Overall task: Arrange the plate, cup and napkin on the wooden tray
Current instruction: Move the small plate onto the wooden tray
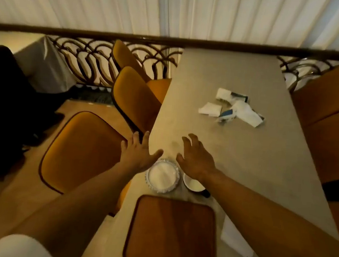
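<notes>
Reaching out over the counter [244,155], both hands empty, fingers spread, gripping nothing. Left hand [135,156] hangs over the counter's left edge, thumb just above the plate [162,176]. Right hand [195,161] hovers palm down past the cup [193,185], wrist covering part of its rim

No readable writing anywhere; the loose papers [233,106] far up the counter have blue patches but the print is too blurred

Plate: small, white, scalloped rim, sits on the counter just beyond the tray [172,234], touching nothing. Cup: white inside, dark handle pointing right, just right of the plate, also off the tray. Tray: brown wood, rounded corners, bare, near edge cut off by the frame. Napkin [234,239]: white, right of the tray, mostly hidden under the right forearm

Orange chairs [80,151] left of the counter
</notes>
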Motion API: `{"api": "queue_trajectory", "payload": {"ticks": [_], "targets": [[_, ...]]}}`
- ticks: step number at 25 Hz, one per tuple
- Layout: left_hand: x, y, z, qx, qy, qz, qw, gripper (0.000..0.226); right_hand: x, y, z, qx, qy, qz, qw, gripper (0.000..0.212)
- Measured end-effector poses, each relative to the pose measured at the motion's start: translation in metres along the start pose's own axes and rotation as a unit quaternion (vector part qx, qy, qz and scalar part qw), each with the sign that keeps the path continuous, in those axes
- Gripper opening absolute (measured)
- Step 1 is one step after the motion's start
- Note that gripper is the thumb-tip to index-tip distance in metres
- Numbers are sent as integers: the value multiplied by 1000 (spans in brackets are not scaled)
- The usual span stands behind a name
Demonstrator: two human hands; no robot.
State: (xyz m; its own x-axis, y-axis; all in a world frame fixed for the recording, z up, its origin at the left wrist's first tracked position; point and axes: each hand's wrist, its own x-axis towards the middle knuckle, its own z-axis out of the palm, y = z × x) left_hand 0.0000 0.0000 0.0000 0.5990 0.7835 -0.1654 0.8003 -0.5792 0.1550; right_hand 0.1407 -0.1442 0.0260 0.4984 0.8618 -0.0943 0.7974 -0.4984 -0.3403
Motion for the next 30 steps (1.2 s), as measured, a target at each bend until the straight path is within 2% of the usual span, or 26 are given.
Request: {"api": "queue_trajectory", "payload": {"ticks": [4, 9, 13, 17, 21, 24, 30], "targets": [[5, -18, 65, -14, -90, 4, 996, 93, 6, -12, 68, 1, -68, 68, 995, 59], [12, -32, 120, -107, -155, -15, 982, 78, 18, -19, 137, 23, -169, 168, 971, 80], [20, -34, 142, -159, -183, -39, 969, 75, 30, -17, 165, 21, -208, 202, 957, 92], [29, -34, 146, -180, -167, -59, 968, 64, 33, -12, 177, 14, -204, 225, 953, 89], [31, -36, 149, -244, -154, -82, 954, 50, 29, -6, 189, -42, -184, 194, 963, 71], [30, -38, 149, -250, -145, -99, 952, 48, 27, -9, 183, 48, -148, 232, 960, 74], [13, -51, 128, -285, -113, -115, 945, 44, 5, -9, 175, 207, -68, 227, 949, 62]]}}
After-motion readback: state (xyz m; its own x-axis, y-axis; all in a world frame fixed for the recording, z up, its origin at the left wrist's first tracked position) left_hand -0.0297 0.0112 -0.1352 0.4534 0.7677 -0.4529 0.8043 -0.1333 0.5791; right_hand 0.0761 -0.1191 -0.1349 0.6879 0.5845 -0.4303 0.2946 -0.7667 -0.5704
